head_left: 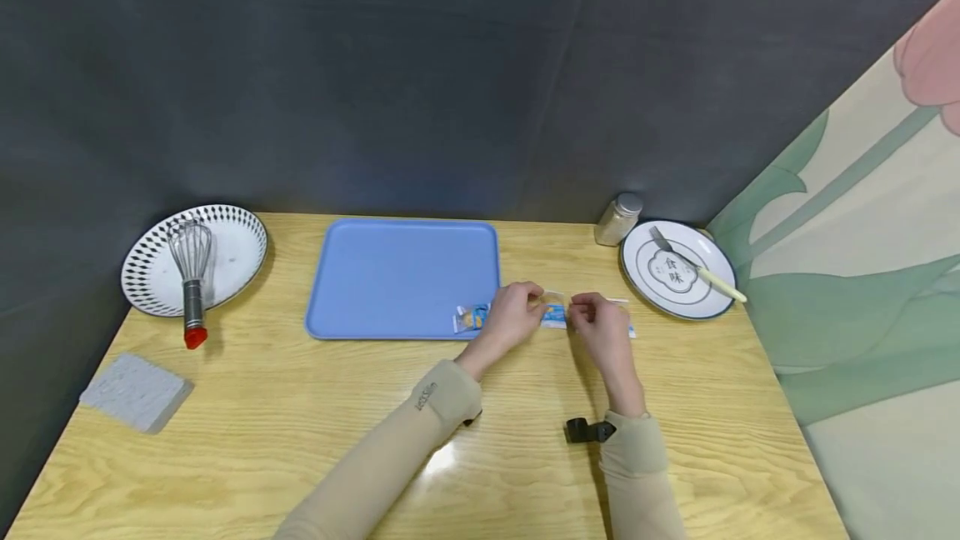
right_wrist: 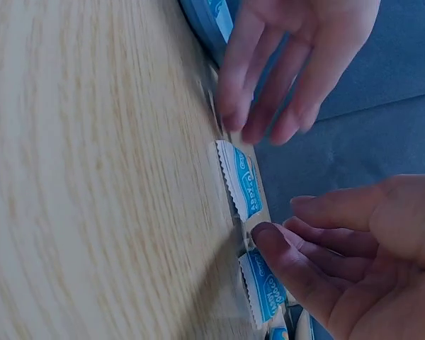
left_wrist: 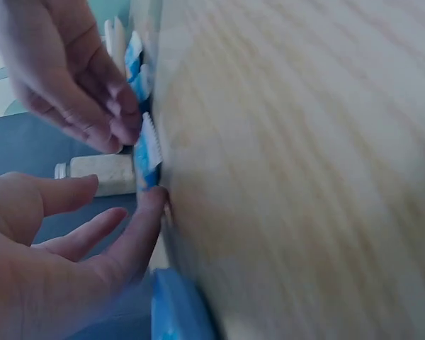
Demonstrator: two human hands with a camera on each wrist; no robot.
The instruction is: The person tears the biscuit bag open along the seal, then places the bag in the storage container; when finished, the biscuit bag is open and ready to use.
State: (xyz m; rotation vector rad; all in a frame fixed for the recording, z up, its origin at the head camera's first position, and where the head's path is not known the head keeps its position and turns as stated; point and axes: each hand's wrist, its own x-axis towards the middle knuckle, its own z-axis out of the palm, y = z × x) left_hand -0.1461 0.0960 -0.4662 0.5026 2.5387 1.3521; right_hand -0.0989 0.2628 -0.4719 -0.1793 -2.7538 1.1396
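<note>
Small blue-and-white wrapped packets lie in a row along the table. One packet (head_left: 471,318) rests on the front right corner of the blue tray (head_left: 405,277). Another packet (head_left: 554,312) lies flat between both hands. My left hand (head_left: 513,317) is at its left end, fingers loosely bent and fingertips close to the wrapper. At the right end is my right hand (head_left: 602,330), thumb and fingers apart in the right wrist view. Beneath that hand lies a further packet (right_wrist: 262,287), partly hidden in the head view.
A patterned plate (head_left: 236,261) with a whisk (head_left: 192,269) stands at left, above a grey block (head_left: 137,392). At right are a shaker jar (head_left: 618,220) and a plate (head_left: 645,273) bearing a fork (head_left: 705,272). A dark curtain (head_left: 405,73) hangs behind the table.
</note>
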